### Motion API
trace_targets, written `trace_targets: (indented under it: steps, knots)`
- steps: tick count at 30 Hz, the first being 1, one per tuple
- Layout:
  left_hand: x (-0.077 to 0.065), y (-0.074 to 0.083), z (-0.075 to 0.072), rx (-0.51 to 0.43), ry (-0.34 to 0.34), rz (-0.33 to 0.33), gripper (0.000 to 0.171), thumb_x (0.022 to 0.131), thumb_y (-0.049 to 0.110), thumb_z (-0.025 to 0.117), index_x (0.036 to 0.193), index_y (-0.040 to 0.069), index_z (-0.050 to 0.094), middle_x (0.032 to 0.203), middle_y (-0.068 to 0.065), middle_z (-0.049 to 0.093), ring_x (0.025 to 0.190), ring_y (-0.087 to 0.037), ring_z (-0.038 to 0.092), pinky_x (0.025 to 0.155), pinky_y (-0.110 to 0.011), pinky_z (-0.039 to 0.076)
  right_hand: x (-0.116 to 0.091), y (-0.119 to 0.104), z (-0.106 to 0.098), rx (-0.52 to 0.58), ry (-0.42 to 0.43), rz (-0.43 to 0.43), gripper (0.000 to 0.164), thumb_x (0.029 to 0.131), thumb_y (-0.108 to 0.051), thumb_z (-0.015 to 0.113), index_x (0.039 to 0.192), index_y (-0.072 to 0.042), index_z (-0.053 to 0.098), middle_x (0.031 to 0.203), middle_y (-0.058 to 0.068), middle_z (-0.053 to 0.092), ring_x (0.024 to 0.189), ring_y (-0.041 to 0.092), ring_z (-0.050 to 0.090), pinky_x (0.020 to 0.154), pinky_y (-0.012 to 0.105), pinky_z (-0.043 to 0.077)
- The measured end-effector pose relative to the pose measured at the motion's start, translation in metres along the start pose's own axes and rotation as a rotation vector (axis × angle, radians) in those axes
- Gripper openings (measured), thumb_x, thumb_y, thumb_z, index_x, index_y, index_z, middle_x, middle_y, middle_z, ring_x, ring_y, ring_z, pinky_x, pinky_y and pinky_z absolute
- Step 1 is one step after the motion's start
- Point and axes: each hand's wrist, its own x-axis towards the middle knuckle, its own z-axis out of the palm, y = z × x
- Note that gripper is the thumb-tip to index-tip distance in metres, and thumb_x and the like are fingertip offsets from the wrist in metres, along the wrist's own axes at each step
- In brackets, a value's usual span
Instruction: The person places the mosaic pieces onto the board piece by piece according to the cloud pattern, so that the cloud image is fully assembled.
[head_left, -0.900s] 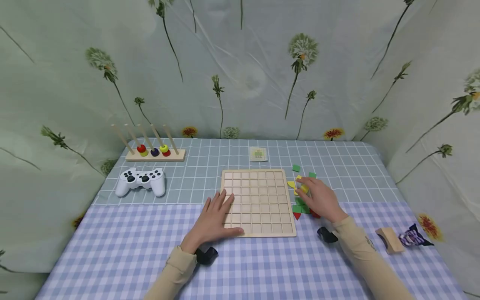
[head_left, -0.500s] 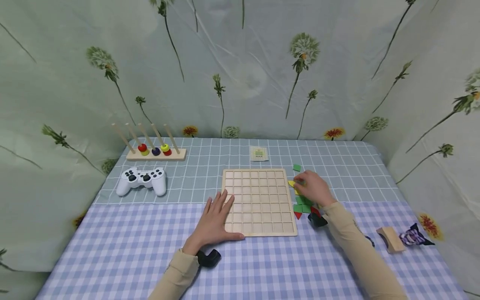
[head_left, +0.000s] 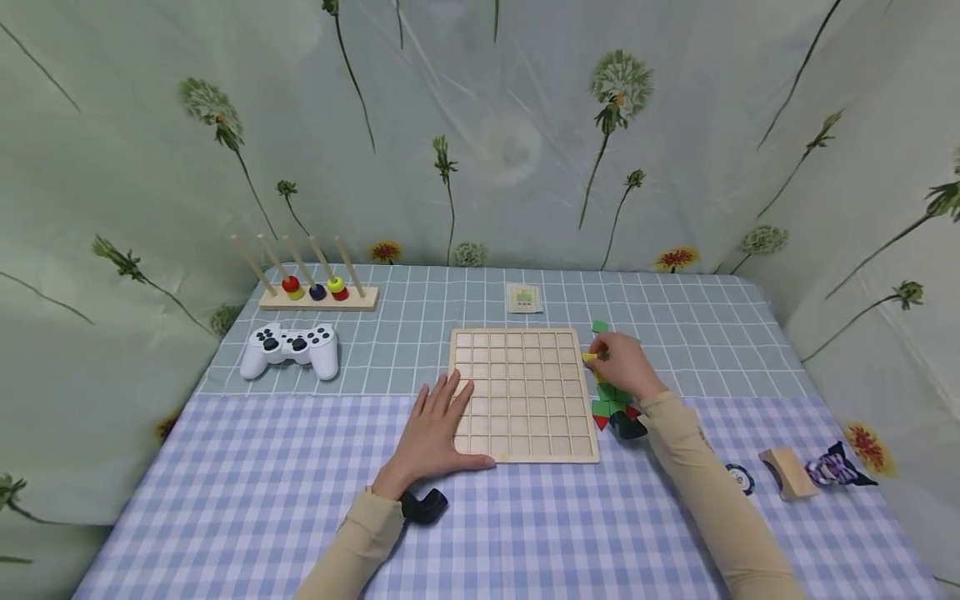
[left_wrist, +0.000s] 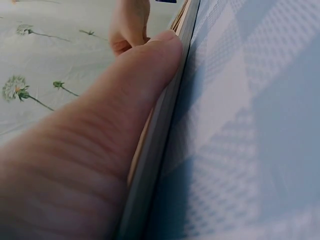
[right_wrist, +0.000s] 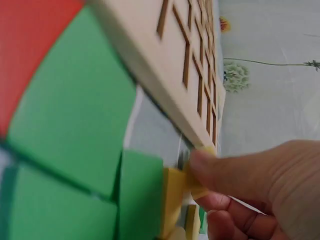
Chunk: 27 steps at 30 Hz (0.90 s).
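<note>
My left hand (head_left: 427,429) lies with spread fingers at the left edge of a pale wooden grid board (head_left: 529,398), its thumb along the near edge. In the left wrist view the thumb (left_wrist: 125,92) presses against the board's side. At the board's right edge my right hand (head_left: 627,364) pinches a small yellow block (head_left: 589,357) between thumb and fingertips. The right wrist view shows this yellow piece close to the board's edge, with another yellow block (right_wrist: 171,192) standing beside it. Flat green blocks (head_left: 611,397) and a red triangular block (head_left: 600,422) lie below the right hand.
Beyond the board lies a small pattern card (head_left: 523,298). A white game controller (head_left: 291,348) and a peg stand with colored rings (head_left: 318,303) are at the left. To the right are a poker chip (head_left: 740,479), a wooden arch block (head_left: 789,475) and a purple wrapped item (head_left: 832,468).
My right hand has closed its fingers on the yellow block and drawn it left toward the board. The left hand stays at the board's edge. The head view has tilted slightly.
</note>
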Motion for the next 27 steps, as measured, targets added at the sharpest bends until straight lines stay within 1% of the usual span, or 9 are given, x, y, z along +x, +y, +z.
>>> trace_targets:
  steps: [2,5,8,10,12,14,21,24,27]
  knots:
    - [0.000,0.000,0.000,-0.002,0.010,0.007,0.116,0.068,0.082,0.055,0.152,0.009,0.022,0.156,-0.015,0.013,0.142,-0.032,0.007,0.113,-0.049,0.002,0.000,-0.002,0.000,0.035,0.020,0.020,0.014,0.082,-0.006,0.073,0.084,0.001,0.061,0.075,0.010,0.057,0.070,0.026,0.054,0.060,0.038,0.045]
    - [0.000,-0.001,0.000,-0.006,0.018,0.012,0.116,0.068,0.082,0.055,0.151,0.008,0.023,0.156,-0.016,0.014,0.142,-0.033,0.008,0.113,-0.049,0.003,0.000,-0.004,0.002,0.065,0.086,0.010,0.013,0.082,-0.005,0.072,0.086,0.001,0.061,0.075,0.010,0.059,0.070,0.026,0.056,0.061,0.038,0.045]
    - [-0.001,-0.001,-0.001,-0.008,0.021,0.012,0.116,0.068,0.080,0.057,0.151,0.008,0.024,0.156,-0.017,0.014,0.142,-0.033,0.009,0.113,-0.050,0.004,0.002,-0.009,0.006,0.099,0.152,-0.032,0.013,0.084,-0.002,0.068,0.094,0.004,0.063,0.077,0.013,0.059,0.065,0.026,0.055,0.058,0.038,0.044]
    - [-0.001,0.000,-0.001,-0.007,0.014,0.009,0.116,0.068,0.079,0.059,0.151,0.008,0.023,0.156,-0.016,0.014,0.142,-0.032,0.008,0.113,-0.049,0.003,0.005,-0.015,0.009,0.135,0.164,-0.053,0.016,0.087,-0.002,0.065,0.101,0.006,0.064,0.079,0.014,0.058,0.062,0.025,0.053,0.056,0.036,0.043]
    - [0.000,0.000,-0.001,-0.005,0.004,0.003,0.116,0.068,0.079,0.060,0.152,0.009,0.021,0.156,-0.016,0.013,0.143,-0.031,0.007,0.113,-0.048,0.002,0.008,-0.022,0.013,0.177,0.149,-0.059,0.019,0.089,-0.003,0.062,0.105,0.006,0.065,0.081,0.013,0.057,0.062,0.023,0.051,0.055,0.034,0.042]
    - [0.000,0.001,-0.001,-0.004,-0.005,-0.002,0.116,0.068,0.078,0.060,0.152,0.009,0.020,0.156,-0.015,0.012,0.143,-0.030,0.005,0.113,-0.048,0.001,0.012,-0.031,0.017,0.222,0.126,-0.054,0.020,0.090,-0.006,0.062,0.107,0.004,0.065,0.082,0.013,0.057,0.064,0.022,0.051,0.056,0.033,0.041]
    - [0.002,0.001,0.000,0.000,-0.002,-0.012,0.117,0.067,0.081,0.057,0.152,0.009,0.022,0.156,-0.015,0.013,0.143,-0.030,0.006,0.113,-0.047,0.001,0.027,-0.059,0.035,0.294,0.081,-0.021,0.015,0.085,-0.012,0.072,0.094,-0.002,0.068,0.084,0.010,0.067,0.075,0.024,0.061,0.065,0.035,0.048]
    - [0.001,0.001,0.000,0.004,0.002,-0.013,0.117,0.067,0.082,0.056,0.152,0.009,0.023,0.156,-0.015,0.013,0.143,-0.030,0.006,0.113,-0.048,0.002,0.033,-0.068,0.043,0.323,0.042,-0.015,0.014,0.083,-0.012,0.073,0.090,-0.002,0.067,0.082,0.008,0.066,0.073,0.022,0.060,0.064,0.033,0.047]
    - [0.001,0.001,0.000,0.006,0.006,-0.007,0.117,0.067,0.082,0.056,0.152,0.008,0.023,0.156,-0.015,0.014,0.142,-0.031,0.007,0.113,-0.049,0.002,0.038,-0.074,0.052,0.328,0.008,-0.033,0.014,0.082,-0.013,0.075,0.089,-0.003,0.067,0.080,0.005,0.063,0.069,0.019,0.056,0.062,0.031,0.045]
